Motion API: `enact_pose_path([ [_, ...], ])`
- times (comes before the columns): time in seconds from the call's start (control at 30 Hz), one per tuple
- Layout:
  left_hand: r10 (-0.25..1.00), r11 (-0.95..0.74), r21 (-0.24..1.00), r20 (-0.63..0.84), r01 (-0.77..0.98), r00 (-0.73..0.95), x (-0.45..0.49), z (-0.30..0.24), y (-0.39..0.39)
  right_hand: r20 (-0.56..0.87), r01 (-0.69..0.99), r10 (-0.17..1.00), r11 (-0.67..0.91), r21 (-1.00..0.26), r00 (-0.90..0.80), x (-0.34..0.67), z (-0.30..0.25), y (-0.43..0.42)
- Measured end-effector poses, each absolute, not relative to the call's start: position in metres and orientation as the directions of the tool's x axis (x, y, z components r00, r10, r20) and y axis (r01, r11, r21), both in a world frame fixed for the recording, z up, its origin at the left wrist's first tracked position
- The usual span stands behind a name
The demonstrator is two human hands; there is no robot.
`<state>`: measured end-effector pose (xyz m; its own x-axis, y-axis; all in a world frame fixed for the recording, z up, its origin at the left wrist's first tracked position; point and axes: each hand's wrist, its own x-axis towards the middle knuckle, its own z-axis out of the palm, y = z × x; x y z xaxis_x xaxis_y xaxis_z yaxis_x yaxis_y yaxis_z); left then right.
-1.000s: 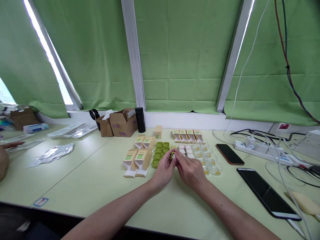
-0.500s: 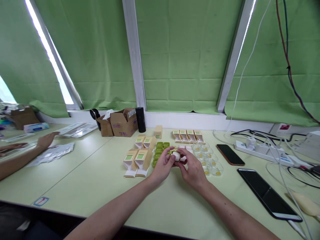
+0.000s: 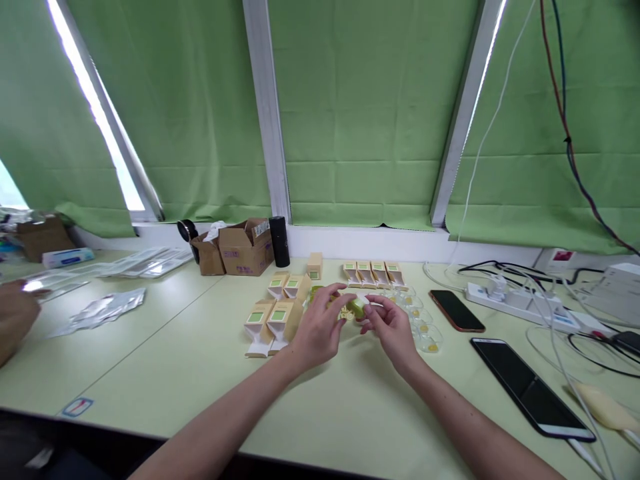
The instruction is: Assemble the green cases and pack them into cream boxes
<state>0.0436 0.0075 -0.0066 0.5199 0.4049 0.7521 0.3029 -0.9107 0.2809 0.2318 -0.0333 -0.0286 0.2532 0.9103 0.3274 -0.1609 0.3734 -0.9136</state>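
right hand [image 3: 395, 328]: thumb and fingers pinching a green-and-white container [image 3: 357, 307] between the two hands | left hand [image 3: 317, 329]: half open, fingers curved beside it, contact unclear | beyond: clear cups [image 3: 424, 328] right, cardboard box [image 3: 245, 252] farther left
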Motion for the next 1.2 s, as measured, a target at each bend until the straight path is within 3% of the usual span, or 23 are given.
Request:
enact_pose_path([
  [0.13,0.312,-0.937,0.124,0.718,0.327,0.622,0.052,0.002,0.006,0.266,-0.251,0.925,0.335,-0.908,0.270,0.234,-0.024,-0.033],
  [0.4,0.337,-0.940,0.227,0.726,0.253,0.599,0.069,0.018,0.013,0.354,-0.185,0.896,0.408,-0.894,0.266,0.242,-0.020,-0.037],
  [0.47,0.388,-0.921,0.303,0.748,0.243,0.538,0.072,0.014,0.015,0.358,-0.161,0.892,0.410,-0.898,0.277,0.246,-0.019,-0.038],
  [0.57,0.548,-0.835,0.518,0.747,0.187,0.376,0.073,0.000,0.020,0.382,-0.067,0.871,0.421,-0.905,0.308,0.253,-0.015,-0.038],
  [0.7,0.816,-0.547,0.837,0.534,-0.002,0.220,0.069,-0.016,0.034,0.435,0.060,0.797,0.453,-0.889,0.419,0.272,-0.004,-0.034],
  [0.87,0.921,-0.283,0.914,0.344,-0.289,0.185,0.063,-0.022,0.051,0.508,0.296,0.736,0.414,-0.861,0.448,0.308,0.014,-0.035],
  [0.97,0.939,-0.212,0.909,0.292,-0.360,0.185,0.063,-0.024,0.054,0.571,0.586,0.770,0.330,-0.740,0.286,0.323,0.011,-0.046],
  [1.07,0.942,-0.155,0.892,0.263,-0.424,0.208,0.065,-0.025,0.052,0.629,0.854,0.775,0.284,-0.437,0.064,0.329,-0.004,-0.064],
  [1.2,0.945,-0.093,0.867,0.232,-0.489,0.231,0.066,-0.023,0.049,0.632,0.979,0.768,0.190,-0.069,-0.105,0.327,-0.029,-0.083],
])
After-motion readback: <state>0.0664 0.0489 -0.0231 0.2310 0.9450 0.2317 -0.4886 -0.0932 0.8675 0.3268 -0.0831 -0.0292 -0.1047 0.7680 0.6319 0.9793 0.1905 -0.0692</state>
